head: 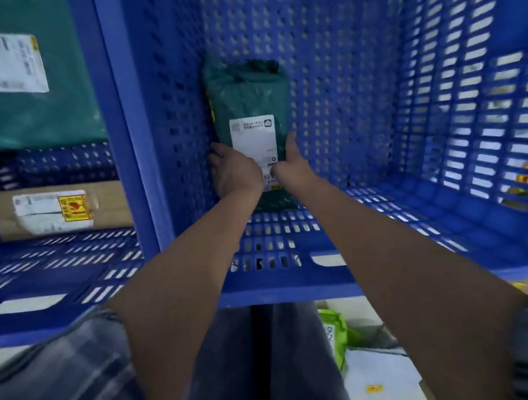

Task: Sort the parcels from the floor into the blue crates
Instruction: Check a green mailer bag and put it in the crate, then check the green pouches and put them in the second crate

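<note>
**Green parcel being set against the crate's left wall**

Green poly-wrapped parcel [247,106] held between both of my hands, inside the large blue crate [372,82]. My left hand [233,173] cups the parcel's lower left corner, fingers curled round its edge where it meets the perforated wall; my right hand [290,161] grips the lower right edge, thumb across the white shipping label [253,146]. I judge the two-sided hold is there to steer a soft, floppy bag flat into the corner, label facing up so it stays readable. The parcel lies on the crate floor, touching the left wall, so placement looks nearly finished and release is the step in hand; I cannot tell whether its full weight has settled.

Outward: a neighbouring blue crate [51,264] to the left holds a brown paper parcel [58,212] with a yellow sticker, and above it lies a larger green parcel [41,78]. Below the crate rim, on the floor near my legs, a lime-green pouch [335,334] and a white parcel [378,383] wait unsorted
</note>
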